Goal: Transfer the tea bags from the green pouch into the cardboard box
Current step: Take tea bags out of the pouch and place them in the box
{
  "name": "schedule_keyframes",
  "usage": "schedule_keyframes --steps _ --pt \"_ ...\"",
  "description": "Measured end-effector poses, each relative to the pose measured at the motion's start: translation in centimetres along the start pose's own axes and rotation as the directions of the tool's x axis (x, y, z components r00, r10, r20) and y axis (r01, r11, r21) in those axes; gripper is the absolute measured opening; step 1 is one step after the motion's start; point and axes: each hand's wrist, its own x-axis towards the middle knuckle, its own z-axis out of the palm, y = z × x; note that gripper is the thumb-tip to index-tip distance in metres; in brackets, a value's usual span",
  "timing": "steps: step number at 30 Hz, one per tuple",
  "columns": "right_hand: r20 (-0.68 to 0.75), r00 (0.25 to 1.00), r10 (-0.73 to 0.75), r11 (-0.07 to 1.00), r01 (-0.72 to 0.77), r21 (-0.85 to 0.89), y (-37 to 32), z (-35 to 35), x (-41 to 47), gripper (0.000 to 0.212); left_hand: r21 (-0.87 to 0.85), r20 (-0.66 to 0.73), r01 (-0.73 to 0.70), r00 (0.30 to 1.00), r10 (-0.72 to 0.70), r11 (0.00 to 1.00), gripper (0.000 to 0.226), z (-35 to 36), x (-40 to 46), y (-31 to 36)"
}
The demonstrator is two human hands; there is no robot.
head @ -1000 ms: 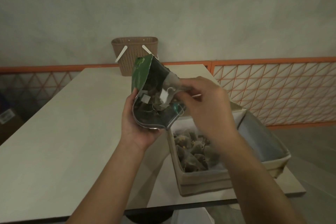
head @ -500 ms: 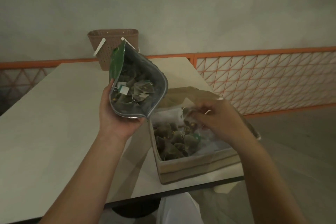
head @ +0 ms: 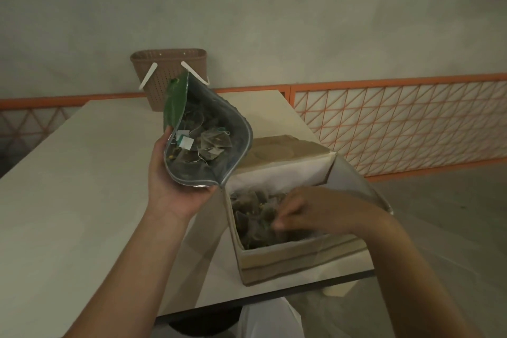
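Note:
My left hand (head: 175,186) grips the green pouch (head: 175,101) from below and holds it up, its mouth gaping toward me. Several pyramid tea bags (head: 212,143) with white tags lie inside the silver lining. The open cardboard box (head: 299,261) stands at the table's near right corner, lined with white paper and holding a heap of tea bags (head: 252,217). My right hand (head: 310,211) is down inside the box, fingers curled among those tea bags; whether it still pinches one is hidden.
A brown woven basket (head: 170,74) with white handles stands at the table's far edge. The beige table (head: 82,200) stretches left. An orange mesh railing (head: 397,123) runs behind and to the right. The table's near edge lies just under the box.
My right hand drew tea bags out of the pouch, carried them right and down, and now sits deeper in the box. My left hand keeps holding the pouch up.

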Motion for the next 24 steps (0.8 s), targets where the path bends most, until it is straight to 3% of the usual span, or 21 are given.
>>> schedule_keyframes --steps 3,5,6,8,10,11,15,18,24 --pt "0.002 0.994 0.107 0.993 -0.107 -0.046 -0.5 -0.5 -0.2 0.015 -0.009 -0.012 0.019 1.000 -0.020 1.000 0.052 0.0 -0.2 0.0" --pt "-0.206 0.976 0.076 0.997 -0.078 0.000 -1.3 -0.8 0.0 0.010 -0.011 -0.013 0.026 1.000 -0.026 1.000 0.049 0.0 -0.3 0.0" --pt "-0.349 0.937 0.024 0.998 -0.002 0.064 -2.0 -1.0 0.3 0.005 -0.013 -0.010 0.028 1.000 -0.028 1.000 0.049 -0.1 -0.2 0.1" --pt "-0.629 0.773 -0.084 0.964 0.223 0.145 -3.5 -0.9 1.2 0.006 -0.018 -0.001 0.038 0.999 -0.038 0.999 0.053 -0.1 -0.1 0.3" --pt "-0.761 0.642 -0.092 0.930 0.328 0.164 -5.2 -0.6 2.2 0.007 -0.016 0.017 0.050 0.999 -0.050 0.999 0.059 0.1 -0.1 0.3" --pt "-0.776 0.625 -0.084 0.933 0.323 0.159 -5.9 -0.5 2.8 0.012 -0.018 0.020 0.055 0.998 -0.054 0.998 0.061 0.1 0.0 0.2" --pt "-0.755 0.655 -0.037 0.984 0.157 0.088 -7.9 0.0 5.4 0.036 -0.014 -0.020 0.033 0.999 -0.034 0.999 0.056 0.0 0.0 0.0" --pt "-0.802 0.595 -0.056 0.996 -0.025 -0.087 -8.9 0.0 6.8 0.047 0.000 -0.054 0.018 0.998 -0.018 1.000 0.055 0.0 -0.1 0.0" --pt "-0.886 0.442 -0.143 0.934 -0.236 -0.269 -9.9 0.6 8.6 0.022 0.021 -0.073 -0.016 0.997 0.018 1.000 0.053 -0.4 0.2 0.0"
